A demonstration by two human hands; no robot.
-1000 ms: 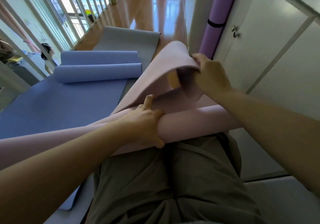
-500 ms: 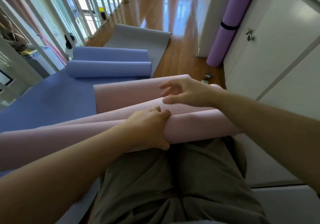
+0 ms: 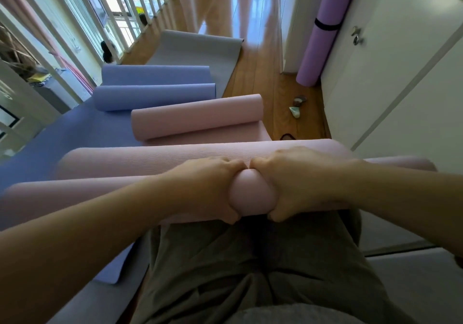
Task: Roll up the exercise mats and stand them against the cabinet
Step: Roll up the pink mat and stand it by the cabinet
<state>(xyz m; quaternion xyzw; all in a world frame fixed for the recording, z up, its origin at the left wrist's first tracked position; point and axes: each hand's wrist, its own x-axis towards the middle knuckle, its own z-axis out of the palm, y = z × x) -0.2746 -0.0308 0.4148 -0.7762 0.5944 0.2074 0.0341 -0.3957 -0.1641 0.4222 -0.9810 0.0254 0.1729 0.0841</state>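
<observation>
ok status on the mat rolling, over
Left hand and right hand both grip the pink rolled foam mat, far end not yet rolled in. Purple strapped mat stands by the white cabinet. Small bits on the wood floor near it.

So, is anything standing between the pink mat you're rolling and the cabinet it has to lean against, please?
Nothing large. Small objects lie on the floor by the cabinet, beyond the pink mat, and a purple rolled mat already stands at its far end.
</observation>
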